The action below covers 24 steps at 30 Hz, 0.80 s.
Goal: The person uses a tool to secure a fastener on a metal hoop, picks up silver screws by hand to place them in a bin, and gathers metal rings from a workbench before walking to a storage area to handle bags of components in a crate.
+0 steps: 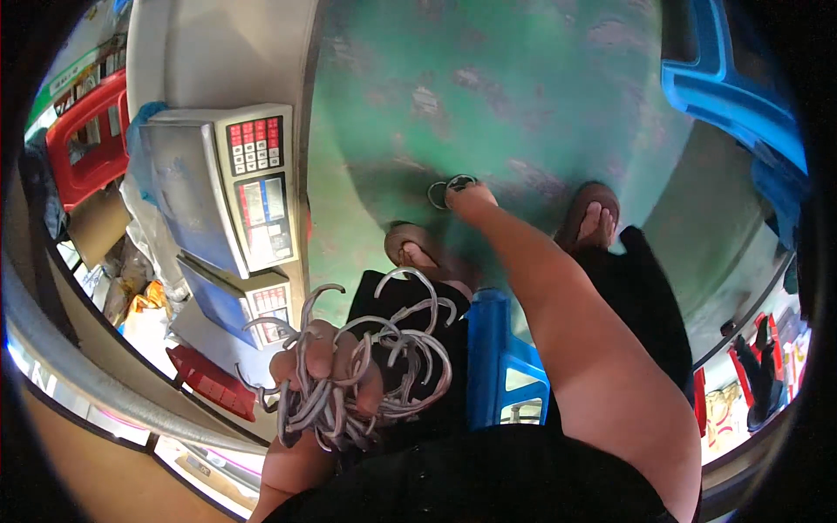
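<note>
A tangled bunch of silver-grey, C-shaped open rings [330,408] fills my left hand [321,356] at the lower left, above my lap. Its fingers are wrapped round several of them, and loose ends stick out on all sides. My right arm reaches down between my knees to the green floor. There my right hand [473,200] is closed on the near edge of a similar ring [459,179]; the fingertips are small and partly hidden. Another thin ring [431,195] lies against it on the left.
A scale [196,187] with a keypad and a second scale [214,296] stand on the pale counter [235,44] to my left. A blue plastic stool [490,357] is beneath me; another blue stool [737,91] stands far right. My sandalled feet [593,218] flank the right hand.
</note>
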{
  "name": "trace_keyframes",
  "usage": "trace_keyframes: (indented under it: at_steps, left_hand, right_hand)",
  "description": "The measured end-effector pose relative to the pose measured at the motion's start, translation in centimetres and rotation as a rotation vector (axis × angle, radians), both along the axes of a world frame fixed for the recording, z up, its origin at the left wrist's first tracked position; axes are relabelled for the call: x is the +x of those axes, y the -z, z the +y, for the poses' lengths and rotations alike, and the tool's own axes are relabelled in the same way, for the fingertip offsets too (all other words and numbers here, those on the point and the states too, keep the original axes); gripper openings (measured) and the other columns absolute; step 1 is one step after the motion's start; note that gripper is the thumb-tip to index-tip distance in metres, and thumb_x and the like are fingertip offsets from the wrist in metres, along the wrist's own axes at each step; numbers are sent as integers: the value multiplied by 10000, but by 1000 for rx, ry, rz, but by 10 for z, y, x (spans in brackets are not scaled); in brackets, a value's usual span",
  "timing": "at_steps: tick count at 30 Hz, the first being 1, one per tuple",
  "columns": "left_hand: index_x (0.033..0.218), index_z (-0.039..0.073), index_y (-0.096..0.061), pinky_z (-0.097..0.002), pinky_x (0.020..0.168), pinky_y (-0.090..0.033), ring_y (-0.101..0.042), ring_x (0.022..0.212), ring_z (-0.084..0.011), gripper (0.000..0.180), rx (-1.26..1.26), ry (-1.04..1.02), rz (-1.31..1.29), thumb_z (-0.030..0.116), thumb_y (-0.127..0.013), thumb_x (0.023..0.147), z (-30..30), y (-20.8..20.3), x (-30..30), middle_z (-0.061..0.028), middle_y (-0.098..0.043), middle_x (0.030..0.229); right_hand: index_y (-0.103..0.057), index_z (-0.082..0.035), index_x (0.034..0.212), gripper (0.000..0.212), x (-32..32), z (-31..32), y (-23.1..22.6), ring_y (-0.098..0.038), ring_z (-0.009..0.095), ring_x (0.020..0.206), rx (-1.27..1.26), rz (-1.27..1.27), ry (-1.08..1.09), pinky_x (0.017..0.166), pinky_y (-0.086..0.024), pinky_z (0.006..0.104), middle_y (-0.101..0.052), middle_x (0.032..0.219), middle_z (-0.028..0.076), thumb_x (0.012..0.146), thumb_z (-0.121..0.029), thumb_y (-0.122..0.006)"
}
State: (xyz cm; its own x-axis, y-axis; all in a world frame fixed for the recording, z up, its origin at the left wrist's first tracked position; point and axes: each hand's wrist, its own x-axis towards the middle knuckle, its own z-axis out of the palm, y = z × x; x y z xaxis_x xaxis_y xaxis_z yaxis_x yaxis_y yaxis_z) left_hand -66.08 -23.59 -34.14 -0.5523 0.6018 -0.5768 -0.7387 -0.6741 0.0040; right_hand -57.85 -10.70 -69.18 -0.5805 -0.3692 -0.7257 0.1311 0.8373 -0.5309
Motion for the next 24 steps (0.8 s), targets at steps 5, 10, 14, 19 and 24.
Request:
trace_keyframes:
  at_steps: [5, 10, 14, 19, 24]
  left_hand:
    - [809, 9, -566, -423, 553, -482, -547, 652, -360, 251, -60, -131, 19, 238, -543, 710, -8, 14, 6, -130, -536, 708]
    - [795, 31, -551, -384, 566, -467, -515, 592, -299, 185, -54, -33, -24, 206, -526, 742, -15, 16, -4, -124, -537, 664]
    - [756, 68, -527, -338, 513, -466, -515, 490, -199, 150, -90, -7, 32, 212, -506, 794, -9, 16, -16, -107, -537, 553]
    - [795, 32, -550, -392, 560, -478, -536, 634, -289, 176, -28, -114, 46, 196, -525, 738, -17, 22, -10, -135, -550, 709]
    - [782, 14, -559, -436, 577, -489, -557, 694, -382, 224, -32, -96, -33, 217, -556, 688, -10, 8, -16, -145, -555, 768]
  right_hand:
    - [-502, -137, 1002, 221, 5, -14, 1, -566, 261, 833, 53, 168, -300, 713, -391, 401, -620, 853, 69, 795, -199, -452]
    - [-512, -126, 965, 204, 6, -18, 8, -570, 247, 793, 53, 335, -401, 696, -386, 396, -625, 780, 51, 786, -206, -455]
    - [-542, -139, 958, 211, 5, -27, 5, -564, 230, 788, -45, 363, -436, 694, -374, 384, -624, 774, 39, 777, -207, -461]
    - [-566, -168, 965, 222, -8, -24, 2, -560, 219, 790, 16, 286, -561, 696, -366, 374, -620, 771, 32, 764, -197, -475]
    - [-573, -133, 905, 190, 2, -7, -17, -567, 242, 759, 27, 323, -283, 682, -394, 396, -618, 794, 65, 751, -236, -529]
